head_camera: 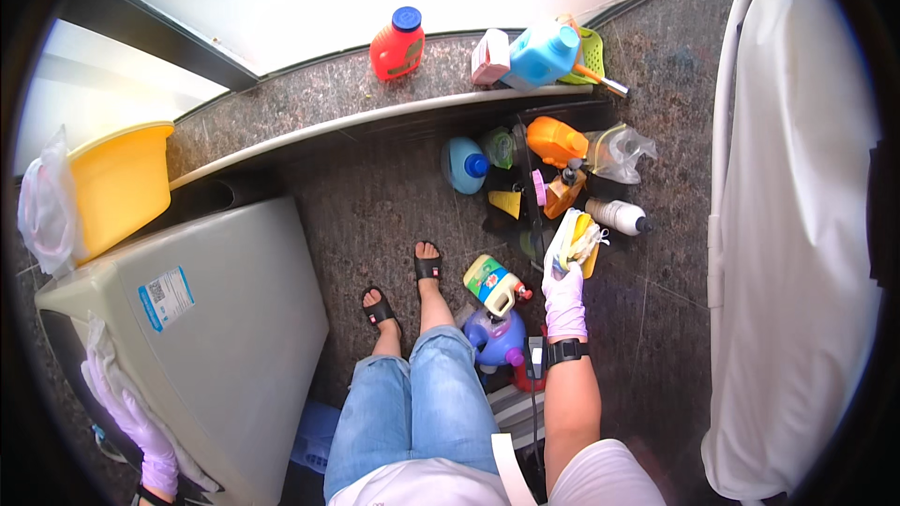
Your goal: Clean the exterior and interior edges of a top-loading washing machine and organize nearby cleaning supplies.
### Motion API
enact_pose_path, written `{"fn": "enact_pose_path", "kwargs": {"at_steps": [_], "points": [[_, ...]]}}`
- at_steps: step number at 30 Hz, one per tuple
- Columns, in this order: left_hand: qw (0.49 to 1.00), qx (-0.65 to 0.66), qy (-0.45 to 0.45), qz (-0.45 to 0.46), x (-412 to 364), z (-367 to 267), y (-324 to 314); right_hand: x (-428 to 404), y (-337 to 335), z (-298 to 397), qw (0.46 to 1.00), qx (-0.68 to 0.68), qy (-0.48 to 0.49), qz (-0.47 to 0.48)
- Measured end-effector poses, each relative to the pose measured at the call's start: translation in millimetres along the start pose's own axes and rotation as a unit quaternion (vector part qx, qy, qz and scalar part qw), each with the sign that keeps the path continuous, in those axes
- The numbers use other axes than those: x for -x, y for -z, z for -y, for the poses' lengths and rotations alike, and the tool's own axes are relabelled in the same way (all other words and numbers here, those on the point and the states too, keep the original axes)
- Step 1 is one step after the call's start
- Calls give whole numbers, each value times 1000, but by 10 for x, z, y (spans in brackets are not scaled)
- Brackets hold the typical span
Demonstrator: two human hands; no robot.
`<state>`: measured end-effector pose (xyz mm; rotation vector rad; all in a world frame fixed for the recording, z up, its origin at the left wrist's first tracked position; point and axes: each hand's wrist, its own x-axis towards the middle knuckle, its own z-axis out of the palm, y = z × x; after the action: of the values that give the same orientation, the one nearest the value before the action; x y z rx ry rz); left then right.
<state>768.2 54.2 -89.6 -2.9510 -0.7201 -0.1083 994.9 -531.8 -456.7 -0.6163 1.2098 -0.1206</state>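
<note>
My left hand, in a light purple glove, lies nearly flat along a white cloth, holding it against the edge of a grey boxy appliance. On the other side my right hand, gloved the same way, grips a small white container by its near end. Yellow items and a bunched white cord show in or on that container; their exact kind is unclear. Just left of this hand a cream jug with a green label lies tilted, and a blue-purple bottle is below it.
A black rack holds several bottles, among them an orange bottle. A blue jug stands beside it. On the stone ledge are a red bottle and a light-blue jug. A yellow basin sits on the appliance. White fabric hangs at right.
</note>
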Motion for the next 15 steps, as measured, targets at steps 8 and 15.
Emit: {"fn": "enact_pose_path", "kwargs": {"at_steps": [8,15], "points": [[998,51,26,-15,101,43,-88,655,1007,-67,990,-107,-71,-59],[999,30,-33,-10,103,-18,41,1290,1917,-426,997,73,-23,10]]}}
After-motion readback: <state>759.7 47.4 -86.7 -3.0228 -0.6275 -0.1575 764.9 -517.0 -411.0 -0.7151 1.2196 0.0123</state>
